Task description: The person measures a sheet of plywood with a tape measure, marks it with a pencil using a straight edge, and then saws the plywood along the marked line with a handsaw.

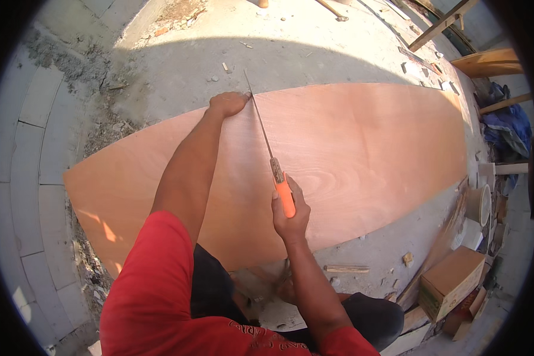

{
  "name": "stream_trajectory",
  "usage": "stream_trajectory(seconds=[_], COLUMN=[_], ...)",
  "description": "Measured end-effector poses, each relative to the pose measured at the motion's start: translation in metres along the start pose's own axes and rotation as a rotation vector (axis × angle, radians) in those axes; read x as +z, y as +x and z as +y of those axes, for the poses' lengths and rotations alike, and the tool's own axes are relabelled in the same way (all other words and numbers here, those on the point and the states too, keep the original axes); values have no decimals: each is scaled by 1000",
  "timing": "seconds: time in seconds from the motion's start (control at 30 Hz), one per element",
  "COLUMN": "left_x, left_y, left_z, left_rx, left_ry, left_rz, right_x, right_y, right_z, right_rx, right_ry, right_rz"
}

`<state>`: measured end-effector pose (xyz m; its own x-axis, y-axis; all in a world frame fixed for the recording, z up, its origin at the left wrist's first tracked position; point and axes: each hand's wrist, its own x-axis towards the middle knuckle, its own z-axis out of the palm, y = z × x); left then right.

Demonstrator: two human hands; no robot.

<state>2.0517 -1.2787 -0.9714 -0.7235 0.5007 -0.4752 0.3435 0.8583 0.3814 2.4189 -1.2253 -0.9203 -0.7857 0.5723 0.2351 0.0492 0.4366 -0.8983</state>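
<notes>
We see a big, thin wood board (pixel 362 142) lying wide across the grey floor (pixel 314 59), right in front of the person. The saw (pixel 276 170) lies over it, and its tip pokes out past the far edge, above the floor. The right hand (pixel 294 219) is closed around the orange handle (pixel 286 199), with the fingers wrapped on one side and the thumb on the other. We think it holds on this way so the saw won't twist. The handle points back at the person, which we guess lets the arm pull and push in a straight line. The left hand (pixel 229 104) is at the far edge of the board, with its thumb side just beside the blade (pixel 261 121). It looks like it presses there to stop the board from sliding or shaking, but we cannot tell if its fingers curl under the edge. We also cannot tell if the teeth are in a cut. The person's knees (pixel 371 320) are bent at the near side, maybe so both arms can reach over the wood. A stick (pixel 346 269) lies on the floor near the board. A box (pixel 451 282) and a bucket (pixel 479 204) stand off to the right, perhaps to be out of the way.
</notes>
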Motion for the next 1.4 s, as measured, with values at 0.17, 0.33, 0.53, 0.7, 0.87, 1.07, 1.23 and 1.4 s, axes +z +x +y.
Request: stream_trajectory(seconds=[0.17, 0.33, 0.53, 0.7, 0.87, 1.07, 1.23, 1.4], left_x=[9, 25, 30, 30, 23, 16, 3, -31], left_y=[-7, -8, -4, -16, -24, -55, -79, -136], left_z=[21, -4, 30, 3, 38, 14, 39, 46], left_rx=[-14, -87, -30, -87, -19, -72, -8, 46], left_ry=[59, 116, 50, 93, 66, 96, 74, 73], left_rz=[131, 152, 153, 203, 193, 204, 243, 311], right_x=[25, 7, 36, 7, 20, -4, 11, -14], right_y=[54, -47, 61, -34, 61, -51, 33, -9], right_z=[29, 51, 49, 30, 19, 1, -22, -82], right_rx=[156, -6, 180, 22, 224, 41, 196, -17], right_ry=[37, 50, 74, 109, 3, 93, 75, 57], right_rz=[-41, 41, 16, 32, -37, 23, -7, 30])
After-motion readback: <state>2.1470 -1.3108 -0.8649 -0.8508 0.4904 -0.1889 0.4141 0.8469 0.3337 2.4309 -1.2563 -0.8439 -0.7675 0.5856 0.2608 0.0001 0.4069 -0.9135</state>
